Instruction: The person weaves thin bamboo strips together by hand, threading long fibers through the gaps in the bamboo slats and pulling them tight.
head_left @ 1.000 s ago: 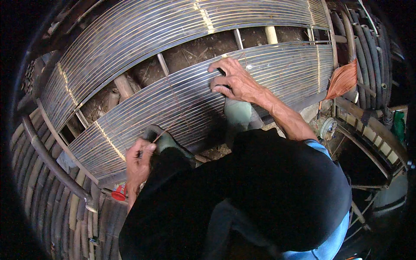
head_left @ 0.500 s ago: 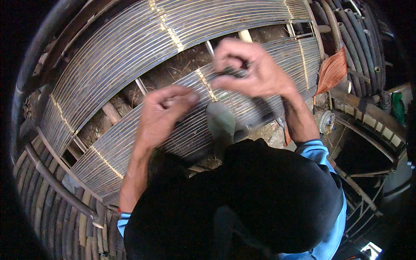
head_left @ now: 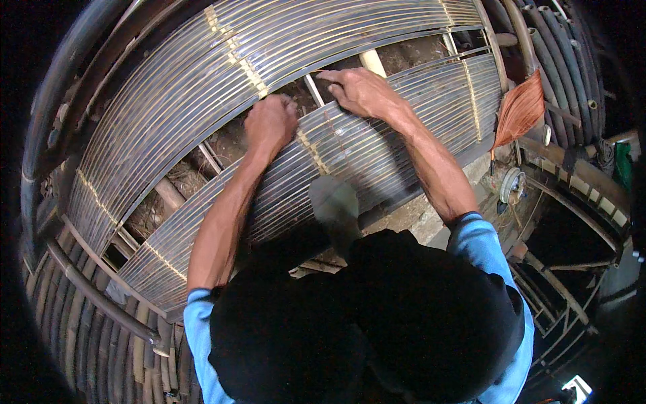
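Note:
Two slatted panels of thin, closely set strips lie before me: a far panel point(head_left: 155, 101) and a near panel point(head_left: 417, 101), with a gap between them. My left hand point(head_left: 271, 122) is closed at that gap, at the near end of a pale binding point(head_left: 232, 46) on the far panel. Whatever its fingers hold is hidden. My right hand point(head_left: 363, 91) reaches over the near panel's far edge, its index finger stretched left toward the far panel and its thumb apart. A thin reddish strand point(head_left: 336, 131) lies on the near panel below it.
An orange-brown bundle of fibre point(head_left: 519, 109) hangs at the right end of the panels. Dark poles are stacked at the lower left point(head_left: 101, 337) and upper right point(head_left: 555, 67). A pale rounded shape point(head_left: 333, 200) rests over the near panel in front of me.
Both hands have moved away from me, from above the near panel to the gap. My left hand now reaches the far panel's edge, and my right index finger has straightened.

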Demonstrator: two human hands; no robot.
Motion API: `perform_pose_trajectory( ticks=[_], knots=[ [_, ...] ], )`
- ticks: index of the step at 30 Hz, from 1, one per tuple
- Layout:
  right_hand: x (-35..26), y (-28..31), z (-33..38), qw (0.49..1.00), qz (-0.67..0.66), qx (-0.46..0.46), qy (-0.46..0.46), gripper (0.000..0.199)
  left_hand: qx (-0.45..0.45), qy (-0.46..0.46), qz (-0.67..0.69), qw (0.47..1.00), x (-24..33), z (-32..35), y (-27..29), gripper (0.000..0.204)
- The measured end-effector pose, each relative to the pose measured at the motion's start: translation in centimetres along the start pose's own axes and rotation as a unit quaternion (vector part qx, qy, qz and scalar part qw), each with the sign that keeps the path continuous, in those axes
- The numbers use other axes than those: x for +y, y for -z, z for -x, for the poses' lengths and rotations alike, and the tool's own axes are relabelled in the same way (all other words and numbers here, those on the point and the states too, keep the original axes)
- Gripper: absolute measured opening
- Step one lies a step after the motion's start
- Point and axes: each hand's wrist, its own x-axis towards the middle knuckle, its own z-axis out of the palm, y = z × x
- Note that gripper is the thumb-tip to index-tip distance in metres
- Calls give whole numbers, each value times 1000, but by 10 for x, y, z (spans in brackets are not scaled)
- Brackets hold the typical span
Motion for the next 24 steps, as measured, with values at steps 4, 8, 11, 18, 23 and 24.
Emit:
perform_pose_trajectory(
  ticks=[4, 8, 11, 18, 23, 24],
  knots=[
    [6, -23, -17, 995, 3, -73, -67, 40, -43, 43, 122, 991, 11, -40, -44, 24],
    [12, -25, -10, 996, -7, -24, -84, 26, -78, 26, 144, 986, 14, -34, -41, 25],
    [5, -8, 21, 983, -38, 153, 93, 17, 34, -109, 137, 984, 20, -1, -30, 20],
    [-42, 26, 79, 949, -130, 182, 221, 8, 68, -257, 14, 964, 9, 62, 38, 20],
    [-33, 17, 127, 939, -322, -84, 85, 20, 197, -158, -180, 951, -59, 98, 107, 17],
    [-36, 14, 134, 941, -318, -82, 81, 20, 228, -133, -224, 938, -76, 108, 123, 18]
  ],
)
